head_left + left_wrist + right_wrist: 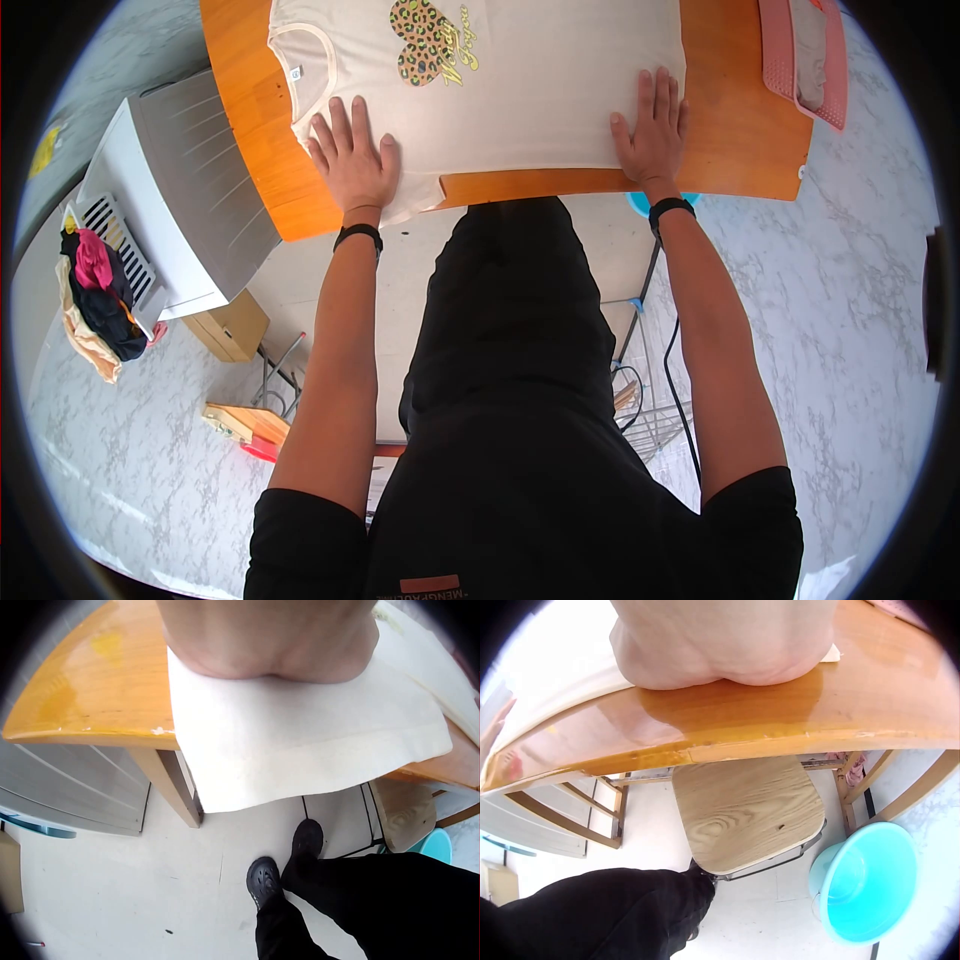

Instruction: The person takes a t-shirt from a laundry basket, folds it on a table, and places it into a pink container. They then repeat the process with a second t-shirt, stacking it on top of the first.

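Note:
A cream T-shirt with a leopard-print heart and yellow lettering lies spread on the orange wooden table, its collar toward the left. My left hand rests flat near the collar and the near sleeve, fingers spread. That sleeve hangs over the table's front edge in the left wrist view. At the shirt's hem end on the right, my right hand presses on the cloth with straight fingers. Both wrist views show mostly the heel of the hand; the fingers are hidden there.
A pink basket sits at the table's right end. Under the front edge stand a wooden-seated stool and a turquoise bucket. To the left are a white cabinet and a slatted basket with dark and pink clothes.

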The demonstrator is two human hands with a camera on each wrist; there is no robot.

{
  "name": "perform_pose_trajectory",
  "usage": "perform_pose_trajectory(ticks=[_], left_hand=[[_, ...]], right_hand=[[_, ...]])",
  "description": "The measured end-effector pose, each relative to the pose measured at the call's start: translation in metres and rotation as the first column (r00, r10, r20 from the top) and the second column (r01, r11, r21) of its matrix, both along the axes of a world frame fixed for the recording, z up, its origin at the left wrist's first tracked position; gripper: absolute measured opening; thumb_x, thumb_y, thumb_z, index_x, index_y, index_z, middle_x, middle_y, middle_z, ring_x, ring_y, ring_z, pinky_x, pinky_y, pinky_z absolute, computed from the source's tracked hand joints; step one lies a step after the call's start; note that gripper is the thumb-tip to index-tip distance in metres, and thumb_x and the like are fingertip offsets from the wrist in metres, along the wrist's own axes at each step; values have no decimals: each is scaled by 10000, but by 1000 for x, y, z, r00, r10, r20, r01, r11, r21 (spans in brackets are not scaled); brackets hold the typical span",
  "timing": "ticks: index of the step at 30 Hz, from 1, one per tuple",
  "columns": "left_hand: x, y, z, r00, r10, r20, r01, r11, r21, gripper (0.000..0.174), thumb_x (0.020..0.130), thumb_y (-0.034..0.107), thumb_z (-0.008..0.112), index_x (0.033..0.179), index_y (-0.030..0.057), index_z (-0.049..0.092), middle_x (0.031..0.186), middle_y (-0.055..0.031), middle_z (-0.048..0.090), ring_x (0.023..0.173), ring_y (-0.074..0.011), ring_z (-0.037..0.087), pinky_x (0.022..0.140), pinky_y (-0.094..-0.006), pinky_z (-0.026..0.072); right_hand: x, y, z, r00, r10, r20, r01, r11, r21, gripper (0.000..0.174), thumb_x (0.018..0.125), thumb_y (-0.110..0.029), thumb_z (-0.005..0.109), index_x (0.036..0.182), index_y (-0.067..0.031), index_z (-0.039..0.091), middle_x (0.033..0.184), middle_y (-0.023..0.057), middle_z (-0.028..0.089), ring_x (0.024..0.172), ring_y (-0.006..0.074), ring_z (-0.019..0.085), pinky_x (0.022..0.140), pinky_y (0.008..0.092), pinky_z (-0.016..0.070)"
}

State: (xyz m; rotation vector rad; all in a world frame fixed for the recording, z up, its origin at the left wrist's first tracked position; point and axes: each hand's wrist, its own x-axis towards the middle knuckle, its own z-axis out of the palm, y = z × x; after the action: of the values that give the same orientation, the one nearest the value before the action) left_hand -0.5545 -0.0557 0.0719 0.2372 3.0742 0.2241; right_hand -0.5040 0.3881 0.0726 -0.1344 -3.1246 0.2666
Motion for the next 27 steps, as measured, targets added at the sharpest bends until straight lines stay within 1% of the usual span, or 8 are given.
perform_pose_trajectory(ticks=[16,20,27], left_hand=[[0,1,0,1000,-1,-1,1,1000,-4,738,981,482,496,1658,225,356,1757,-109,235,1603,-461,149,1277,-631,82],[0,0,0,1000,-3,-19,3,1000,-5,734,981,478,502,1654,221,365,1754,-114,243,1600,-464,158,1276,-635,86],[2,0,1,1000,9,-3,-9,1000,15,728,978,470,511,1646,210,381,1751,-121,250,1598,-471,157,1276,-637,76]], right_hand=[[0,1,0,1000,-6,9,6,1000,-5,757,1026,-536,474,1670,-177,299,1758,96,226,1622,304,186,1306,534,106],[0,1,-3,999,14,-33,-15,1000,-23,757,1025,-532,480,1670,-181,296,1757,95,228,1621,302,189,1304,537,109],[3,0,2,1000,9,-12,-9,1000,-24,766,1012,-515,521,1668,-187,301,1754,94,239,1616,301,205,1298,551,120]])
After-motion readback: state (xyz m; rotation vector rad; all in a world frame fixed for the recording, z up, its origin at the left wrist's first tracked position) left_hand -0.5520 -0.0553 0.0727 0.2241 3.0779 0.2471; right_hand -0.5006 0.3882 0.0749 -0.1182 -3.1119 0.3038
